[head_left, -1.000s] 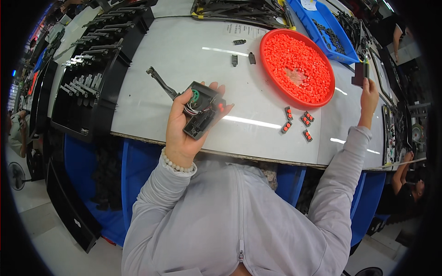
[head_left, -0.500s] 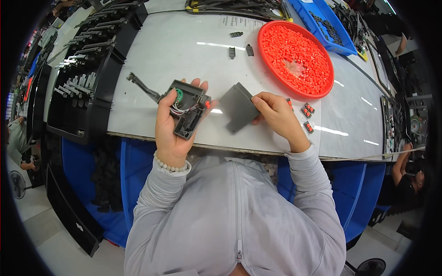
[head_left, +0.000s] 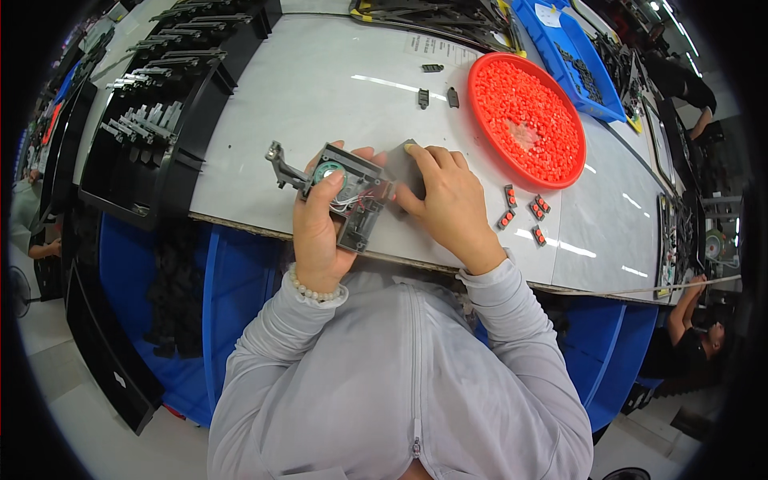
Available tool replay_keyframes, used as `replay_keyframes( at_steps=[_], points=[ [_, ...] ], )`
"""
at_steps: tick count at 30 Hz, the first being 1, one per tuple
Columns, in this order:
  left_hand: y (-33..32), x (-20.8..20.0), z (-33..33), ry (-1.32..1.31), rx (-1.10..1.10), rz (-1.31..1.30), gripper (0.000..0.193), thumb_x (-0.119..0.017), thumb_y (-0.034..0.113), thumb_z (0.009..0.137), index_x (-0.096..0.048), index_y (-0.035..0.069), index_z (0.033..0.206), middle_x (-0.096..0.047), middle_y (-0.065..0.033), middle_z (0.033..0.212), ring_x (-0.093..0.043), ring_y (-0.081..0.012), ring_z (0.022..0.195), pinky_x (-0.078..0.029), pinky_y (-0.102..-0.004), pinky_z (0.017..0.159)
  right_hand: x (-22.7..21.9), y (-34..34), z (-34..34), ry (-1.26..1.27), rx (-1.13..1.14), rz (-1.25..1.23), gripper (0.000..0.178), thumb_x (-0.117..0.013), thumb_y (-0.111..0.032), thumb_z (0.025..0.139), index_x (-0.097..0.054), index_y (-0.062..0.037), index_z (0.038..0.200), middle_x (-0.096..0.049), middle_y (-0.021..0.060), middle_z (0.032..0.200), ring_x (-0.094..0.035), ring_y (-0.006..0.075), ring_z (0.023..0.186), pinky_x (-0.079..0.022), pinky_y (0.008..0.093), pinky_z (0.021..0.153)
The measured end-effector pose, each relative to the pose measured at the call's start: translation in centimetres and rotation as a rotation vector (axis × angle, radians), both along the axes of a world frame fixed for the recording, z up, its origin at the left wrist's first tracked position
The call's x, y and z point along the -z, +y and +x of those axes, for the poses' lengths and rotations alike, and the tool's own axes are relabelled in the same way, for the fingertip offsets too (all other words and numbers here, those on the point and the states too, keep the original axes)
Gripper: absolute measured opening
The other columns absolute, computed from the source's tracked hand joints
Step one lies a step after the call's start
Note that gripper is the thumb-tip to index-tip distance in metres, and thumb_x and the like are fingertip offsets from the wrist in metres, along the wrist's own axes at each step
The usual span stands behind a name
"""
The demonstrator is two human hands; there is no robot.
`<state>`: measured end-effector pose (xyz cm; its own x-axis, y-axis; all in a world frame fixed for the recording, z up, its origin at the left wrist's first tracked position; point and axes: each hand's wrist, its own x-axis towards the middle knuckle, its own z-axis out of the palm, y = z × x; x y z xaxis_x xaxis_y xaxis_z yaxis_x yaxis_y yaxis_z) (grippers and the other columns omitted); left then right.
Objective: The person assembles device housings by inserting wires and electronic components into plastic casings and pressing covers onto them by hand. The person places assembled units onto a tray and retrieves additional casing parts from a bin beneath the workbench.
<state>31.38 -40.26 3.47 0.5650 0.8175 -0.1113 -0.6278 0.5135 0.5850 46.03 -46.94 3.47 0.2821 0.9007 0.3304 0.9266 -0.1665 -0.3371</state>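
My left hand [head_left: 318, 240] is closed round an open dark grey plastic housing [head_left: 364, 226], its thumb lying over the near side. Inside the housing show a round green part [head_left: 326, 170] and thin white and red wires [head_left: 346, 204]. A jointed dark arm [head_left: 282, 170] sticks out from its left side. Close to the housing's right edge, my right hand [head_left: 454, 204] grips a flat dark grey cover [head_left: 404, 170], thumb on one side and fingers over the other. The hand hides part of the cover; whether cover and housing touch, I cannot tell.
A round red tray [head_left: 477, 96] full of small red pieces stands to the right, a blue bin [head_left: 604, 110] behind it. Several red-and-dark parts [head_left: 540, 206] and small dark clips [head_left: 423, 98] lie on the table [head_left: 280, 88]. A black rack [head_left: 188, 152] is at left.
My right hand has brought the cover leftward, close to the housing, and turned it. The housing has shifted slightly right in my left hand. The view has tilted a little.
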Motion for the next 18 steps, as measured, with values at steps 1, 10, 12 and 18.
replay_keyframes(
  at_steps=[1, 10, 12, 18],
  points=[
    [-0.1, 0.0, 0.0, 0.008, -0.001, 0.014, 0.043, -0.048, 0.017, 0.087, -0.036, 0.002, 0.125, -0.05, -0.0196, 0.118, -0.046, -0.0334, 0.117, -0.048, -0.0507, 0.088, 0.0, 0.2, 0.1, 0.02, -0.003, -0.013, 0.049, -0.069, -0.029, 0.068, -0.056, -0.0049, 0.108, -0.056, 0.0108, 0.094, -0.053, 0.0278, 0.086, -0.046, 0.0379, 0.068],
    [-0.3, 0.3, -0.4, -0.056, 0.059, -0.034, 0.04, -0.05, 0.02, 0.086, -0.041, 0.004, 0.122, -0.053, -0.0186, 0.114, -0.049, -0.0324, 0.114, -0.048, -0.051, 0.089, -0.7, 1.0, 0.0, 0.151, 0.017, -0.025, 0.046, -0.069, -0.017, 0.066, -0.056, -0.004, 0.109, -0.057, 0.013, 0.095, -0.054, 0.029, 0.09, -0.046, 0.0364, 0.075],
    [-0.2, 0.3, -0.5, -0.084, 0.078, -0.093, 0.041, -0.051, 0.021, 0.085, -0.041, 0.005, 0.122, -0.052, -0.0184, 0.115, -0.049, -0.0324, 0.114, -0.048, -0.0518, 0.089, -0.8, 0.3, 0.8, 0.238, 0.021, 0.045, 0.046, -0.068, -0.017, 0.067, -0.056, -0.0039, 0.109, -0.057, 0.013, 0.096, -0.054, 0.0289, 0.09, -0.046, 0.0359, 0.075],
    [-0.2, 0.5, -0.4, -0.085, 0.121, -0.098, 0.043, -0.053, 0.026, 0.086, -0.041, 0.007, 0.122, -0.051, -0.0183, 0.116, -0.048, -0.0317, 0.115, -0.048, -0.0518, 0.088, -1.5, -1.4, 1.7, 0.414, -0.018, 0.199, 0.046, -0.068, -0.017, 0.067, -0.056, -0.0042, 0.111, -0.058, 0.013, 0.098, -0.055, 0.0288, 0.09, -0.045, 0.0355, 0.078]
  ],
)
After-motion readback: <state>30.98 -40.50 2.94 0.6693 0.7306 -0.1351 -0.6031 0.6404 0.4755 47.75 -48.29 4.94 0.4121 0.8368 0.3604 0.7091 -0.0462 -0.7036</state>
